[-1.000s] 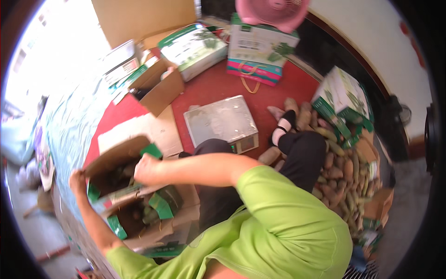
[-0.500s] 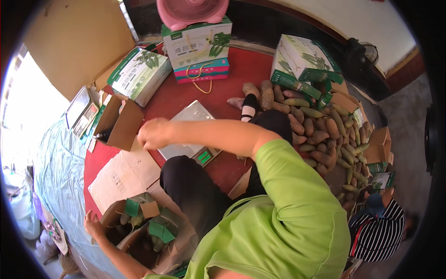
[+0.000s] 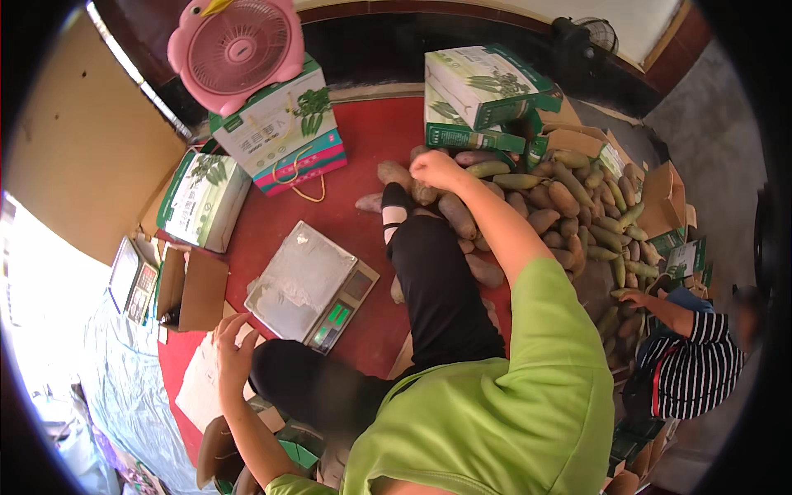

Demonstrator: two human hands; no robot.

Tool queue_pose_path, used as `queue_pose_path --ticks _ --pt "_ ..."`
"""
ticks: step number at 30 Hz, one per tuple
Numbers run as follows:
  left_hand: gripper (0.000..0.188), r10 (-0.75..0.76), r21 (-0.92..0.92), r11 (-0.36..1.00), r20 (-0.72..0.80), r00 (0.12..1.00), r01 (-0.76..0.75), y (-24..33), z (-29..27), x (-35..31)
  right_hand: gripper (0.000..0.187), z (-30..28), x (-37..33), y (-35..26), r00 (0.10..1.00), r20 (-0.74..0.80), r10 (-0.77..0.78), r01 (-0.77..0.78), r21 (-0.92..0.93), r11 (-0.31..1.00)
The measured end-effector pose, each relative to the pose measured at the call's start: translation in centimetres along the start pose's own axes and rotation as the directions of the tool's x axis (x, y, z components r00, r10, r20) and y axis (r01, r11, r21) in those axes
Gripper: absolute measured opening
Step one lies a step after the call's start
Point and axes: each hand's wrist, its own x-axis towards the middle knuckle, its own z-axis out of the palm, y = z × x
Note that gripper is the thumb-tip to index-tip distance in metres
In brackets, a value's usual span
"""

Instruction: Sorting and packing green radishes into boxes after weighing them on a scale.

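Note:
My right hand [image 3: 436, 170] is over the near-left edge of a heap of long brown and green root vegetables [image 3: 544, 221]. Its fingers are curled together beside a brown root [image 3: 425, 193]; what is in them, if anything, is hidden. My left hand [image 3: 234, 353] hangs beside my left knee, fingers loosely bent and apart, with nothing in it. Between my legs and the boxes lies a flat metal scale [image 3: 304, 272] with a lit green display. Its plate bears no vegetable.
A pink fan [image 3: 239, 51] tops a printed carton [image 3: 276, 115] and a pink-blue gift box [image 3: 307, 165]. More cartons [image 3: 487, 82] stand behind the heap. An open brown box [image 3: 202, 289] is at left. At right, a person in a striped top [image 3: 701, 363] reaches toward the heap.
My right hand has swung from above the left side of the scale to the heap. My left hand has come up from the lower boxes to my knee. The view has shifted right.

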Motion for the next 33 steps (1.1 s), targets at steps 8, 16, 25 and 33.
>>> queue_pose_path --ticks 8,16,25,33 --pt "0.026 -0.116 0.436 0.897 0.066 0.991 0.075 1.2 4.5 1.7 0.009 -3.6 -5.2 13.0 0.761 -0.003 0.649 -0.614 0.322 0.721" --pt "0.02 -0.145 0.304 0.94 -0.051 0.988 0.153 0.9 4.9 3.5 0.04 -6.6 -1.7 20.0 0.527 -0.327 0.785 -0.564 0.555 0.611" --pt "0.018 -0.181 0.336 0.926 -0.011 0.983 0.174 0.5 6.6 6.1 0.062 -11.3 8.0 25.3 0.444 -0.7 0.559 -0.448 0.367 0.815" --pt "0.014 -0.189 0.315 0.932 -0.003 0.982 0.18 -0.4 7.2 7.1 0.079 -12.8 13.5 20.6 0.416 -0.662 0.624 -0.429 0.461 0.776"
